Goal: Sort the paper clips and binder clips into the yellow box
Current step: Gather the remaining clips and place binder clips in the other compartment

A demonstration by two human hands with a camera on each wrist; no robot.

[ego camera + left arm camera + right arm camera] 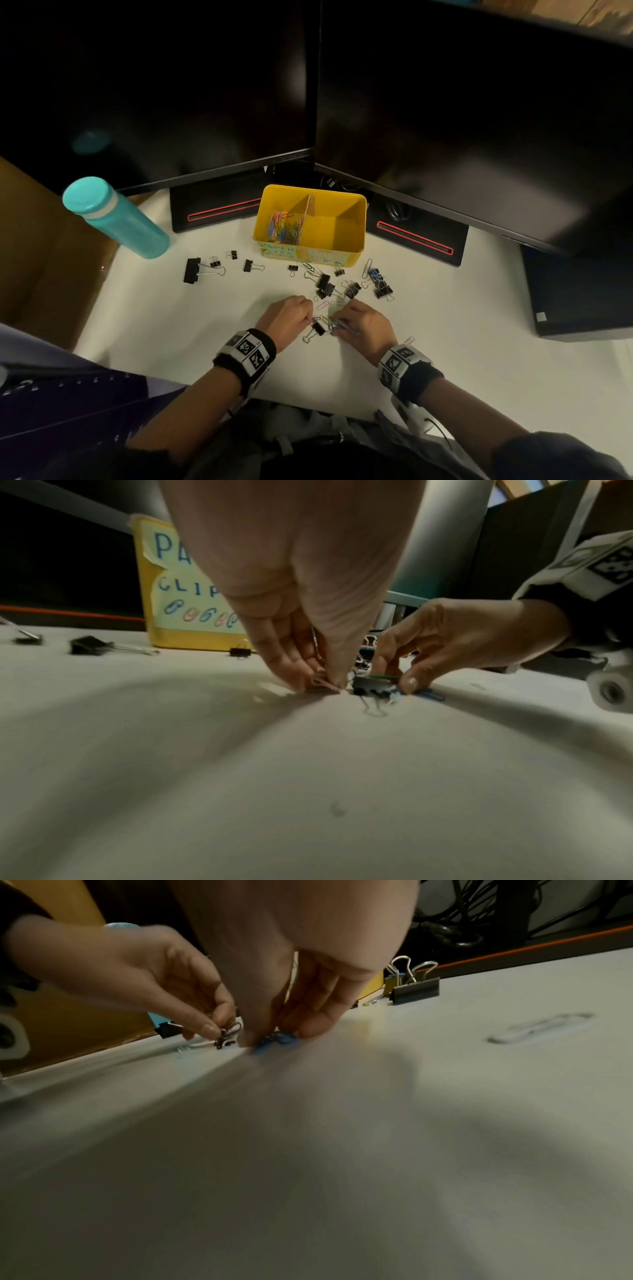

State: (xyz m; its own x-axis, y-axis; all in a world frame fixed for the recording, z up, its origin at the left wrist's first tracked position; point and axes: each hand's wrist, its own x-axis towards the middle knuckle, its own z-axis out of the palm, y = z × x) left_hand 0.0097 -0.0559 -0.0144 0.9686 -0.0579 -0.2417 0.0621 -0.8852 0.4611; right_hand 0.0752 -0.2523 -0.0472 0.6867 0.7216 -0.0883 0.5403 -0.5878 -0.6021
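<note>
The left hand [286, 317] pinched a pink paper clip [322, 684] down on the white table [205, 322]. Just to its right lay a black binder clip [318, 328]. Right of that, the right hand [363, 322] pinched a blue paper clip [274, 1041]. The yellow box [310, 226] stood beyond both grips.

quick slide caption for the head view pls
Both hands, left and right, pick paper clips from the desk before a yellow box half filled.
</note>
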